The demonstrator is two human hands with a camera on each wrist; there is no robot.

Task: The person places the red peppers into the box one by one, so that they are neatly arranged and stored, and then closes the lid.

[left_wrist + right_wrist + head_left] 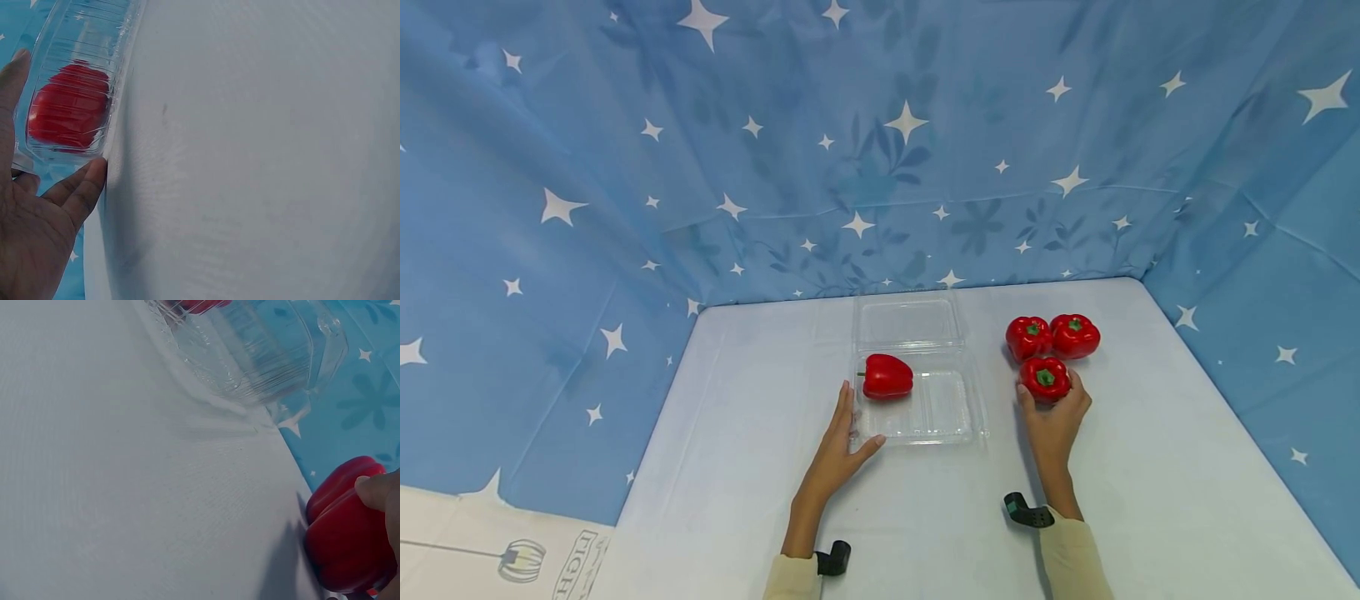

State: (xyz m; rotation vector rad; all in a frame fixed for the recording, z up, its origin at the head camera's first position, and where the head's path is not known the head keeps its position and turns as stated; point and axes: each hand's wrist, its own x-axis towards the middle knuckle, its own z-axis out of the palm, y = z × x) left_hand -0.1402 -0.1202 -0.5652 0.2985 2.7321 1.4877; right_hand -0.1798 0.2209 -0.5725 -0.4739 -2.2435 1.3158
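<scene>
At three o'clock from an opened clear plastic clamshell (946,408), a right hand (1056,423) grips a red bell pepper (1045,379), two more peppers (1077,337) at eleven and one; at eight, the left hand (835,456), fingers extended, touches the clamshell, a fourth pepper (887,377) inside at ten.

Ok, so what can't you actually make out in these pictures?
Left wrist view: fine details of the boxed pepper, blurred behind the ribbed wall of the clear container.
Right wrist view: most of the right hand, cut off by the right edge; part of the gripped pepper, covered by that hand.
Head view: both sleeves, cut off by the bottom edge.
</scene>
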